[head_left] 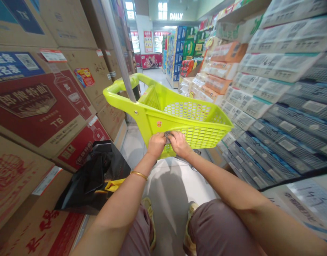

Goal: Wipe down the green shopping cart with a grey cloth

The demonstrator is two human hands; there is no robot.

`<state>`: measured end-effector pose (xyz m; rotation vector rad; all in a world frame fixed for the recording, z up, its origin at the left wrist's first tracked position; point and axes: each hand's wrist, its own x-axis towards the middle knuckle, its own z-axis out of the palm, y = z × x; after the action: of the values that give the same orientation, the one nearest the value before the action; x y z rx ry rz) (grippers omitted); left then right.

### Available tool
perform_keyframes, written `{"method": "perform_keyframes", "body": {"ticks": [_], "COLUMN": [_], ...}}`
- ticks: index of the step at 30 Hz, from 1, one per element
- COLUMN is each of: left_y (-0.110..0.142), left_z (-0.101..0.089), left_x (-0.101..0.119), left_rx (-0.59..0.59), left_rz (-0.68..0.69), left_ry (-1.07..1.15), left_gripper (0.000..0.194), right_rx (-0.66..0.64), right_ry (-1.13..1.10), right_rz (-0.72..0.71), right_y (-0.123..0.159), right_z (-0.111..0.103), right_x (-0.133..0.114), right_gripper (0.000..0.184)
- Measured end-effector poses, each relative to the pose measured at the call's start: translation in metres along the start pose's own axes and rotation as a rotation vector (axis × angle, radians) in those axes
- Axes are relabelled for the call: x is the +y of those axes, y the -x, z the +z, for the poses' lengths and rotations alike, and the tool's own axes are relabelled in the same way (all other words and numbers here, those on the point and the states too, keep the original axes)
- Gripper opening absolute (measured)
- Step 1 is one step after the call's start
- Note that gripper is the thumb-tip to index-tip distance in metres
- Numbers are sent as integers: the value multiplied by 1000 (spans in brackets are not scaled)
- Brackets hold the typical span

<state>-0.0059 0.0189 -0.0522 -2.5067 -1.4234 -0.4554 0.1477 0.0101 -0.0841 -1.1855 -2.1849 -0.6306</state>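
A lime-green plastic shopping cart [150, 121] stands crosswise in front of me, with a basket of honeycomb holes and a raised handle at its left. My left hand [157, 144] and my right hand [180, 143] meet at the cart's near side wall. Between them is a small dark grey, crumpled cloth-like piece [168, 137], pressed against or just before the green plastic. The fingers of both hands are closed around this piece. Its lower part hangs below the fingers, and the rest of it is hidden by them.
A grey metal pole [119, 49] rises by the cart's handle. Stacked cartons [38, 103] line the left, with a black bag [99, 170] on the floor beside them. Piled tissue packs [270, 131] form the right side. The tiled aisle [159, 76] runs ahead toward more shelves.
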Motion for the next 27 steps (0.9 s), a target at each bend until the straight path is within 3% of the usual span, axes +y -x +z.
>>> {"method": "perform_keyframes", "body": {"ticks": [4, 11, 14, 19, 22, 27], "left_y": [0, 0, 0, -1, -1, 0], "left_z": [-2, 6, 6, 5, 4, 2], "left_x": [-1, -2, -2, 1, 2, 2], "left_rx": [-12, 65, 66, 50, 66, 64], "left_rz": [18, 7, 1, -43, -61, -30], "left_ry": [-6, -38, -27, 18, 44, 8], "left_gripper": [27, 29, 30, 27, 26, 25], "right_rx": [-66, -311, -241, 17, 25, -47], "right_ry": [29, 32, 14, -28, -35, -4], "right_rz": [-44, -200, -168, 52, 68, 23], "right_y": [11, 30, 23, -7, -14, 2], "right_z": [4, 7, 1, -14, -14, 0], "right_x": [1, -1, 3, 12, 10, 2], "right_gripper": [35, 31, 30, 35, 34, 31]}}
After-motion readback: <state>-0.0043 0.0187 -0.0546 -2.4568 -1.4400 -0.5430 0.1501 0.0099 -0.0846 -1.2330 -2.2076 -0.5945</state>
